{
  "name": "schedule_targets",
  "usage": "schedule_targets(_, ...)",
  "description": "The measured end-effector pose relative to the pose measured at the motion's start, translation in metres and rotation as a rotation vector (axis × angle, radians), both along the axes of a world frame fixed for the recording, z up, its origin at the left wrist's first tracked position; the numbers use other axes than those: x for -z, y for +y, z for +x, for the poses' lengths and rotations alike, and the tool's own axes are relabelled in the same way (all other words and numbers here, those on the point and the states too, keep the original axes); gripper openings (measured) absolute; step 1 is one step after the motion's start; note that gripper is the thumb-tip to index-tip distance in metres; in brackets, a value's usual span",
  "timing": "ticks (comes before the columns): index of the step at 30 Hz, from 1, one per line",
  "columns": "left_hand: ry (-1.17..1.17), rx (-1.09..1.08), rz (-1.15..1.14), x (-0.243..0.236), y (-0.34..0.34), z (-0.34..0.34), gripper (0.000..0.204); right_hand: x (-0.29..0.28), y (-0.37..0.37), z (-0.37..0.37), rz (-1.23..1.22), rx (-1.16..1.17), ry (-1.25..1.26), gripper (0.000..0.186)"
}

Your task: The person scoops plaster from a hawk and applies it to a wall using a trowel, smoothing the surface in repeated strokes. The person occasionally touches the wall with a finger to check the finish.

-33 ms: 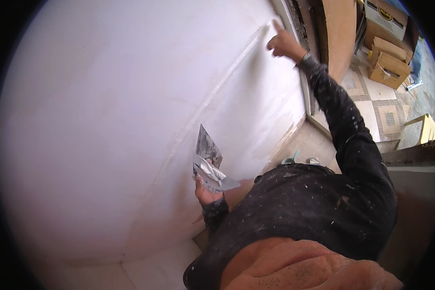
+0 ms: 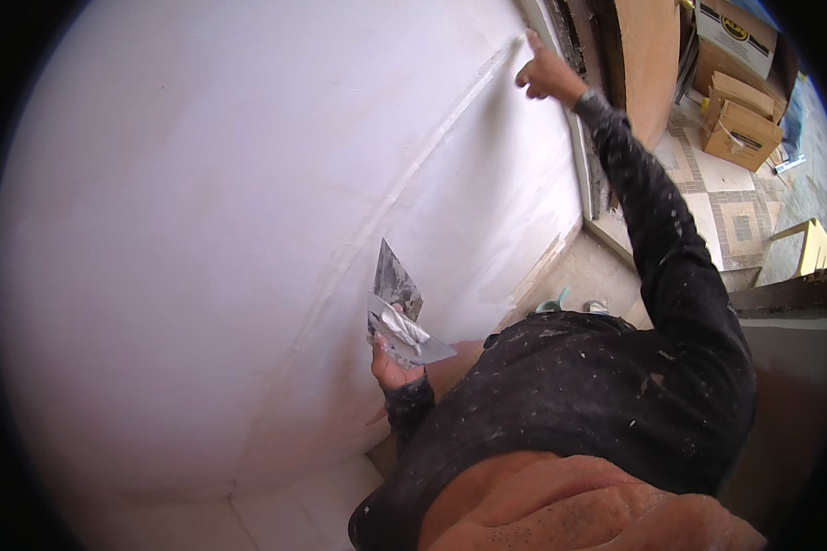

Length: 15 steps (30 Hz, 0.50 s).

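Note:
My left hand (image 2: 391,367) is closed around metal filling tools. One is a putty knife (image 2: 428,350) with a broad grey blade, carrying a thick lump of white filler (image 2: 402,329). Behind it rises a pointed, smeared metal blade (image 2: 393,275); their handles are hidden. Up at the far right of the white wall (image 2: 202,202), my right hand (image 2: 549,75) reaches out with its index finger extended and the other fingers partly curled. That fingertip is at the upper end of a long raised filler seam (image 2: 432,151), beside the door frame, and nothing is held there.
A white-edged door frame (image 2: 574,138) borders the wall, with a wooden door panel (image 2: 651,69) beyond. Cardboard boxes (image 2: 742,133) stand on the patterned tile floor (image 2: 740,216) at right. A pale green object (image 2: 551,303) lies low near the wall.
My right hand has shifted slightly up and to the right along the wall, toward the frame. The left hand and its tools stay in nearly the same place.

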<state>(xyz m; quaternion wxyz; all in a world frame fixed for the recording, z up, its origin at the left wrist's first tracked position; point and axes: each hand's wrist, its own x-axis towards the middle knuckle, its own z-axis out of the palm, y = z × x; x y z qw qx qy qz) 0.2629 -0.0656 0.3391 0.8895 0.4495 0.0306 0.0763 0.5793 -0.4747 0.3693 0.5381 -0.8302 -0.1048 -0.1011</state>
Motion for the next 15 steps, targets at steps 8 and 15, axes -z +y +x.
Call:
schedule_targets(8,-0.030,0.018,-0.031,0.009,0.012,-0.026,0.059,-0.013,0.010,0.012,-0.141,-0.087,0.032,0.066)
schedule_targets(15,0.000,0.035,-0.031,0.010,0.011,-0.017,0.060,0.010,0.117,-0.044,-0.161,0.023,-0.062,0.088)
